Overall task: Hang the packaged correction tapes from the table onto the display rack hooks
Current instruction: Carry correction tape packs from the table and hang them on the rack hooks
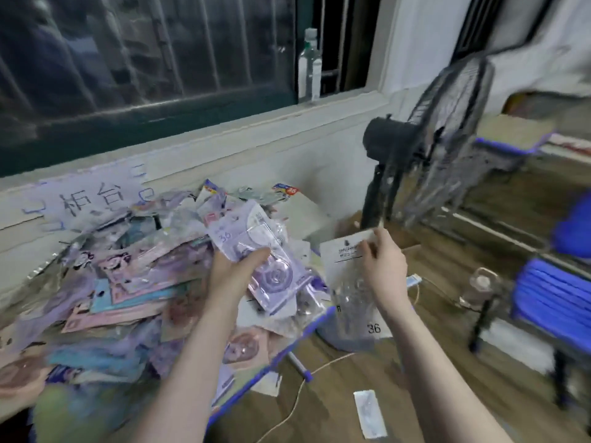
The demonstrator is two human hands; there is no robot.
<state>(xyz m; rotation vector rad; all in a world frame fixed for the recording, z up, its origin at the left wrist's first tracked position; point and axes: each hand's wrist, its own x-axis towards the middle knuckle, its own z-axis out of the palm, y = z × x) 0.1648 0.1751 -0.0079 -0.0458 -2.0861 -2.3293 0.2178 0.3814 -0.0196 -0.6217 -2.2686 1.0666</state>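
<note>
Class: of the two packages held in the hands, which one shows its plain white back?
The package in the right hand: white card back facing us. The left hand's package shows its purple front.

One view only, from your head, wide-angle, tipped forward and down. Both forearms run up from the bottom edge, so you're close: your left hand and right hand sit near mid-frame. You're facing the wall and the window across the top. The table fills the lower left, right under you. The fan stands farther off, to the right. Edges bend and smear with the lens.
</note>
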